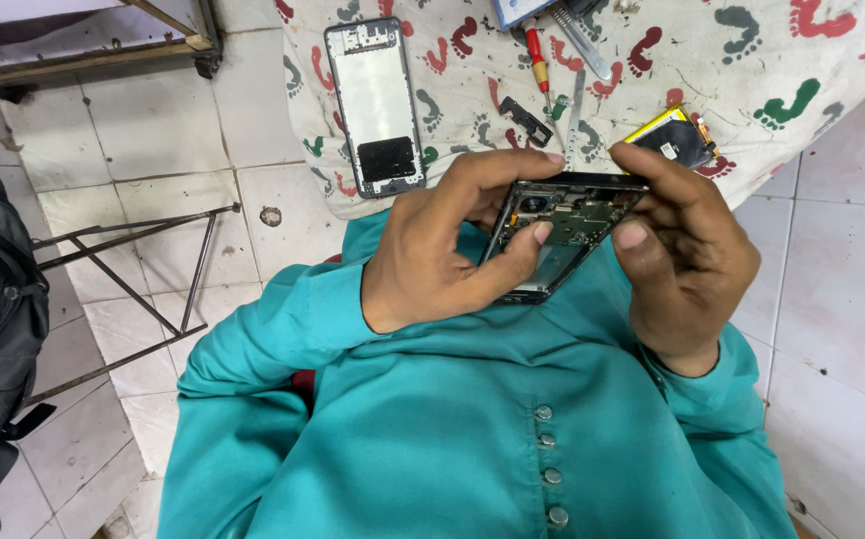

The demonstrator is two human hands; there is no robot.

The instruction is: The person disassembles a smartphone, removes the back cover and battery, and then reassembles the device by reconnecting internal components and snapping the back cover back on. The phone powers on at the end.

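Left hand (432, 250) and right hand (687, 255) both grip an opened phone (562, 230), circuit board exposed, above a teal-clad lap. Beyond, on the footprint-patterned cloth (752, 120): a back cover (377, 105), a battery (674, 138), a screwdriver (536, 58) and tweezers (582, 45).

Printed cotton cloth (652, 110), matt; opened phone (562, 225) of dark plastic.

A phone screen panel (377, 105), a tall rectangle with a pale, blank face and dark frame, lies at the left edge of the footprint-patterned cloth (752, 90). No packages or signs show.
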